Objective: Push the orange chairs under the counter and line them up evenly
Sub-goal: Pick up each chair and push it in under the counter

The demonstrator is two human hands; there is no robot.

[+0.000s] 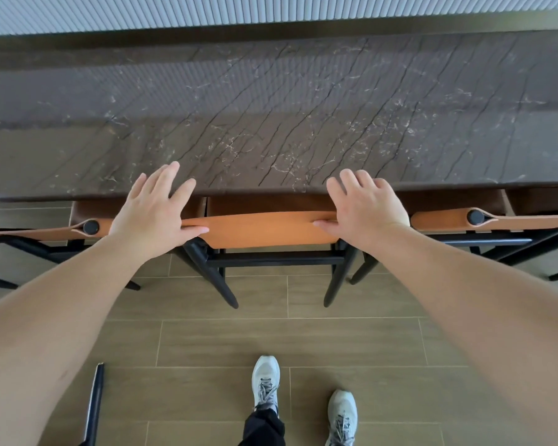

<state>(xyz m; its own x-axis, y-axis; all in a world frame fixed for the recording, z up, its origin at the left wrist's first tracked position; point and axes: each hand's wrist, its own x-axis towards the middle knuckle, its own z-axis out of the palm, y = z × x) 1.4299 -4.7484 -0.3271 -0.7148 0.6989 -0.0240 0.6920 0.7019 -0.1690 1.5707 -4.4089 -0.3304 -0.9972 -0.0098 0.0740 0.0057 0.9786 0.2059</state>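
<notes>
Looking straight down at the worktop [271,117], dark brown stone with pale veins, running the full width of the view. The middle chair [264,231] sits right at its near edge, orange backrest just in front of the edge and the seat tucked underneath, black legs splaying out onto the floor [303,342].

Both hands are on that backrest. The left hand [152,217] lies over the backrest's left end, fingers [166,178] straight and spread, reaching up over the worktop edge, thumb lying flat along the orange top rail. The right hand [364,210] does the same at the right end, fingers loosely spread over the worktop edge, thumb pointing inward along the rail. Neither hand is wrapped around anything, more of a flat-palm rest than a grab.

Left of the middle chair there's a second chair [45,231], its orange strap looped round a black post, backrest sitting about level with the middle one. Right of it is a third chair [496,220], same strap and post, its back looking a touch closer to the worktop.

Below the middle chair, on the wood-look tile floor, are two grey sneakers [266,381]. Beyond the worktop's far side is a ribbed pale wall [239,11]. A thin black bar [94,403] pokes in at the lower left, can't tell what it belongs to.
</notes>
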